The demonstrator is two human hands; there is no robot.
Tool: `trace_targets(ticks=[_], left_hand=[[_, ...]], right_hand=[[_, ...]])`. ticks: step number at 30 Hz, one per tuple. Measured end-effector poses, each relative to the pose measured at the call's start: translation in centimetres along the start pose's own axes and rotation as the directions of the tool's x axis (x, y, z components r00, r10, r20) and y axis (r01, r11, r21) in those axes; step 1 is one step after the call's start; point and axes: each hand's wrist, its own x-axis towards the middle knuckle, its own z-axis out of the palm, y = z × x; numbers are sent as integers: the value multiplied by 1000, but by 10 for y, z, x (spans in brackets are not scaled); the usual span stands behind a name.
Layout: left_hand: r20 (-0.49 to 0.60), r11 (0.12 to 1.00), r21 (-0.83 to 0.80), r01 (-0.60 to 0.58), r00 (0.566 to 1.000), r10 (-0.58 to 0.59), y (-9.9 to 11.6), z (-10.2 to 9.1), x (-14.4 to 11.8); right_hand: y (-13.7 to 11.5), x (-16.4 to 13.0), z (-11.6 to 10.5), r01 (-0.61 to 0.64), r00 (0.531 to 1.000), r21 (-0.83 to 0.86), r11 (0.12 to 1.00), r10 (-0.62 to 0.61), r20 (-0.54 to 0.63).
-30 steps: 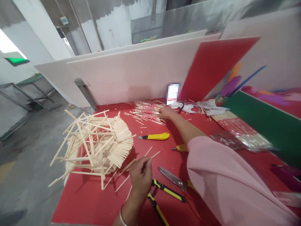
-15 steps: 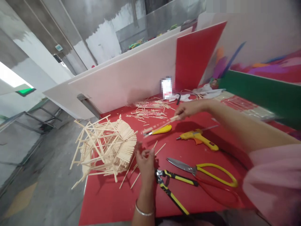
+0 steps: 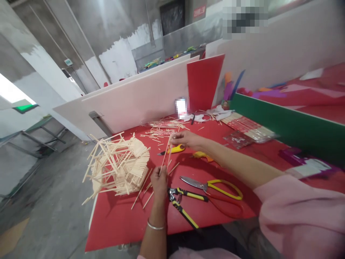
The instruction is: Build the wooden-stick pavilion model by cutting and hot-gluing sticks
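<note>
Red table — yellow-handled scissors

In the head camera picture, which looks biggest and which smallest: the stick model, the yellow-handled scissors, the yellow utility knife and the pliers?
1. Stick model, clearly the largest.
2. Yellow-handled scissors.
3. Pliers, close to the scissors in length and nearer the camera, so this ranking is unsure.
4. Yellow utility knife, smallest as seen, though it lies farther away.

2 or so thin pale wooden sticks, steeply tilted above table.
</note>
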Motion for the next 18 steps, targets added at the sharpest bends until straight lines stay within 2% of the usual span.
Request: trace_targets(ticks=[4, 9, 14, 16, 18], left_hand=[[6, 996, -91, -6, 1000, 6, 1, 1, -1], [123, 995, -88, 53, 992, -42, 2, 2, -6], [123, 996, -90, 18, 992, -7, 2, 2, -9], [136, 997, -80, -2, 991, 13, 2, 2, -9], [156, 997, -83, 4, 988, 9, 3, 3, -9]], right_hand=[[15, 2, 19, -8, 992, 118, 993, 23, -121], [25, -5, 34, 16, 965, 204, 979, 38, -261], [48, -33, 75, -37, 974, 192, 981, 79, -214], [52, -41, 79, -40, 978, 182, 982, 76, -194], [49, -42, 72, -18, 978, 164, 986, 51, -201]])
